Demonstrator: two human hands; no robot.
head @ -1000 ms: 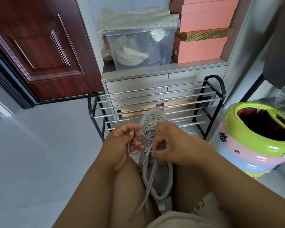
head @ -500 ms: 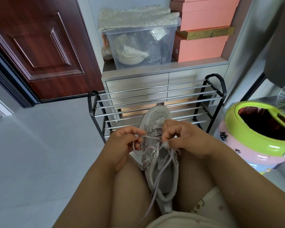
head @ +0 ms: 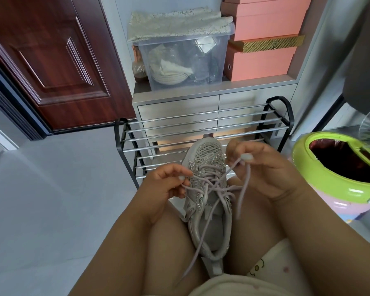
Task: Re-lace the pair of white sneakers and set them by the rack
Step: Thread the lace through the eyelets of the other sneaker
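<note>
Wedged between the two bare thighs, toe pointing at the rack (head: pixel 203 124), heel toward the body: one pale sneaker (head: pixel 207 201), partly laced, with crossings loose over the tongue. No second sneaker in view. Left hand (head: pixel 165 189) pinching a strand of the lace (head: pixel 214 189) just beside the eyelets, fingers curled. Right hand (head: pixel 256 167) raised above and to the right of the toe, thumb and forefinger pressed together on the other strand close to its tip, with the slack looping down past the collar. One more tail trailing over the heel and down toward the lap. Probably a light shoe, soft mesh on top and a firmer sole, so likely to twist or slide if pulled hard from one side only; best steadied by the thighs or by a hold on the sole or heel rather than the yielding upper. Lace limp and smooth-looking, apt to slip back through the eyelets when slack; best taken near the stiff tip for threading, and close to the eyelet for tightening. Off to the right, near the knee, a green-rimmed bin (head: pixel 303 167).
</note>
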